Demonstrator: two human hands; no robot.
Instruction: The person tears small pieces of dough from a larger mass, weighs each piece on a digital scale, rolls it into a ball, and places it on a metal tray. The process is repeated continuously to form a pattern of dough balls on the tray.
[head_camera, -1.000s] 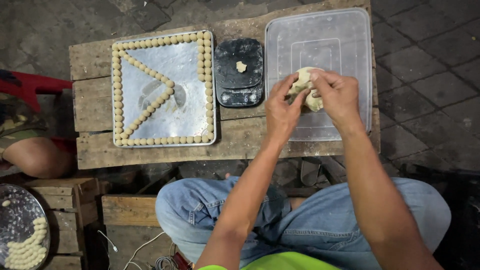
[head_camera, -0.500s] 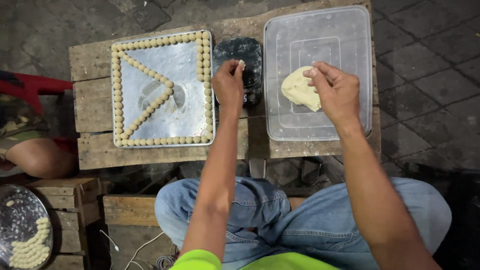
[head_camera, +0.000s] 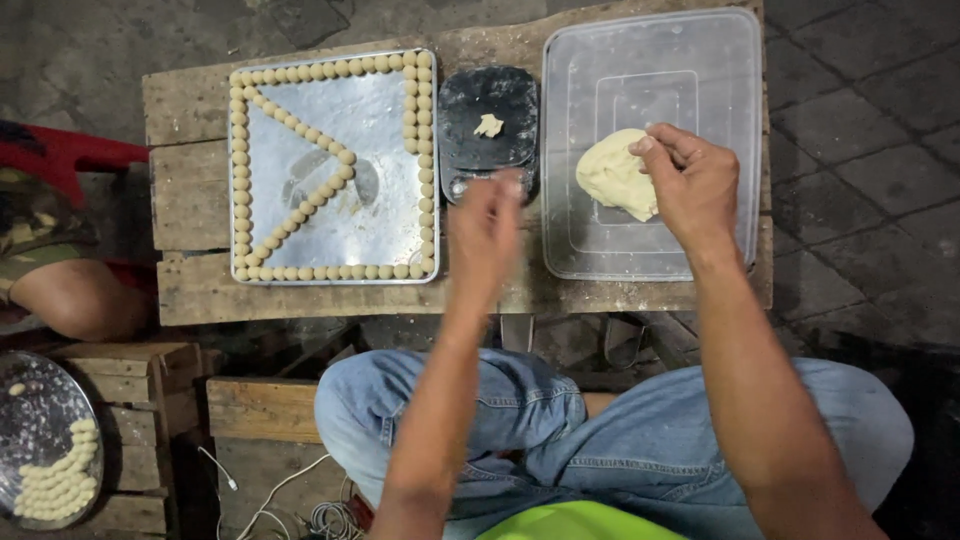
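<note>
A pale lump of dough (head_camera: 612, 174) lies on a clear plastic lid (head_camera: 700, 70) at the right of the wooden bench. My right hand (head_camera: 692, 186) rests on the lump's right side, fingers pinching at it. A black kitchen scale (head_camera: 487, 130) stands between lid and tray, with a small piece of dough (head_camera: 488, 125) on its platform. My left hand (head_camera: 486, 232) is blurred just in front of the scale, fingers loosely apart, and holds nothing that I can see.
A metal tray (head_camera: 370, 140) on the left holds several small dough balls along its rim and in a diagonal V. Another person's leg (head_camera: 70, 295) is at the far left. A round metal pan (head_camera: 30, 420) with dough balls sits on a crate at lower left.
My left hand carried a pinch of dough from the lump to the scale, left it there, and has drawn back toward me. My right hand stayed on the lump.
</note>
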